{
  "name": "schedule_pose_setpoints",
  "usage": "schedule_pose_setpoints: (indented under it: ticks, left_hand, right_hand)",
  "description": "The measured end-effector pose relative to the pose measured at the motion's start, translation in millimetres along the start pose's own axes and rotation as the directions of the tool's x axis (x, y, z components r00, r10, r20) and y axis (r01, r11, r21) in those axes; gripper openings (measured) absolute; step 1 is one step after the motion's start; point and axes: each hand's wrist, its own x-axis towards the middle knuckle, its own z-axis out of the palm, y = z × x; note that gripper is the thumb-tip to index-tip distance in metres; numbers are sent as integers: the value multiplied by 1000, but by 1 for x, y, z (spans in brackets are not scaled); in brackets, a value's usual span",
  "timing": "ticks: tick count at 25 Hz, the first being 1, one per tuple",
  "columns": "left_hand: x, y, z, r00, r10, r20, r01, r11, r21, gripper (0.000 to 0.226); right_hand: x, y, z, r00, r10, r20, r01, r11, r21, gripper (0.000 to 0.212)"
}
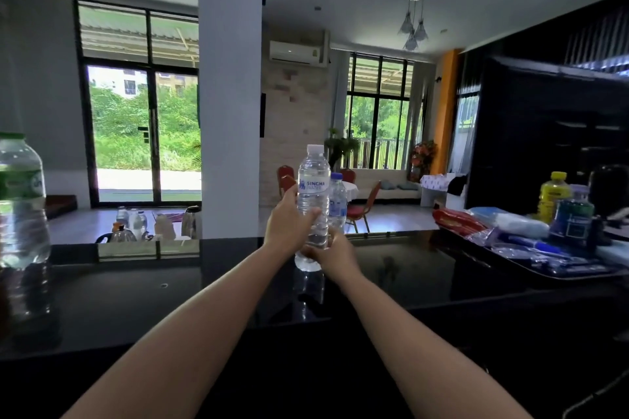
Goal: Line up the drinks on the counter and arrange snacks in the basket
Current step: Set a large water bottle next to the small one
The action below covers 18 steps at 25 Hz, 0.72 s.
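a: what is the surface, and what room is it?

b: a black glossy counter (pixel 136 299) that reflects things. behind it is an open room with a white pillar (pixel 229 78), tall glass doors (pixel 143 133) with green plants outside, and red chairs (pixel 360 207) far back.

a: where is the drink?

b: the singha water bottle (pixel 313 194) stands upright at the middle of the counter, towards the far edge. the left hand (pixel 286 224) has its fingers curled around the middle of the bottle. the right hand (pixel 332 250) grips the lower part.

a: what else is there?

b: a smaller bottle (pixel 337 201) with a blue cap is just behind it. a large bottle (pixel 20 207) with a green cap is at the left edge. at the right, a tray (pixel 578 274) carries a red packet (pixel 456 219), plastic bags and a yellow bottle (pixel 553 194).

a: is something hard to see?

b: yes. the large bottle is blurred and partly cut off. the right hand's fingers are mostly hidden behind the bottle. i cannot tell if the bottle's base touches the counter or is just above it. the things on the tray overlap, so i cannot name all.
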Motion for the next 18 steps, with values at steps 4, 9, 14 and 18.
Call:
schedule_pose_setpoints:
  ticks: [4, 9, 14, 18]
  left_hand:
    - [20, -19, 7, 1000, 19, -19, -19, 1000, 16, 45]
    - [40, -39, 14, 1000, -18, -12, 18, 999, -45, 49]
    - [46, -47, 24, 998, -4, -60, 1, 999, -52, 46]
    - [47, -48, 28, 998, 5, -64, -8, 999, -49, 46]
  right_hand:
    - [23, 1, 19, 996, 24, -83, -21, 999, 32, 50]
    - [37, 3, 38, 978, 6, -210, -23, 997, -74, 48]
    - [46, 6, 42, 964, -16, -265, -25, 988, -151, 51]
    - [46, 8, 42, 963, -30, -266, -16, 986, -169, 51]
